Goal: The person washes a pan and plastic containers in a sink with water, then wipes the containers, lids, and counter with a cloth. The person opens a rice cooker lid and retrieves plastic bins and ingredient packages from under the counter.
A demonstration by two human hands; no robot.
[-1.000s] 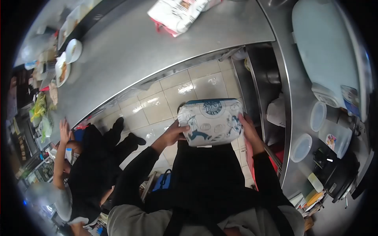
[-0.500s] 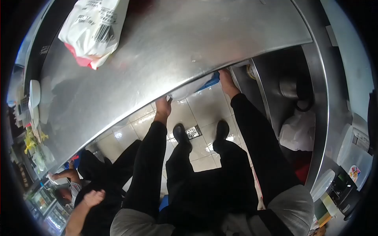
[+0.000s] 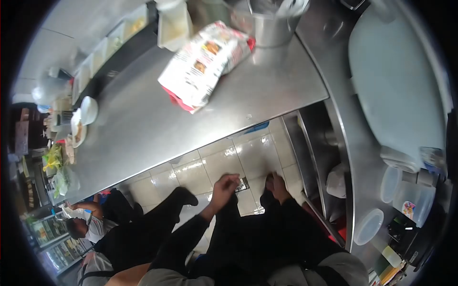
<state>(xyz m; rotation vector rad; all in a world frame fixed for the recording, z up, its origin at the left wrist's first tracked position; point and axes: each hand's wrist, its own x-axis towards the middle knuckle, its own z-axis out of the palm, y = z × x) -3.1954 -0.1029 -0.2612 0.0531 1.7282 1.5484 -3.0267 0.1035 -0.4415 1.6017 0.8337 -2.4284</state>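
Note:
Above the tiled floor, in front of my body, my left hand [image 3: 223, 191] is closed, its fingers curled in with nothing visible in them. A short way to its right, my right hand [image 3: 278, 187] hangs over my shoe with its fingers loosely extended and holding nothing I can see. Both hands are apart from the steel table [image 3: 143, 128]. A white and red printed bag [image 3: 202, 64] lies on that table. Under the table's front edge, a bit of a blue object [image 3: 257, 127] shows; most of it is hidden.
A metal pot [image 3: 272, 28] stands behind the bag, beside food containers [image 3: 174, 26]. White bowls [image 3: 88, 110] sit at the left end. Open shelves [image 3: 315, 157] with a white plastic bag [image 3: 337, 181] are at right, near plastic lids [image 3: 369, 226]. Another person [image 3: 124, 233] is close at left.
Both hands have come out from under the table edge and back toward my body. The view has shifted, bringing the whole bag and the pot into sight.

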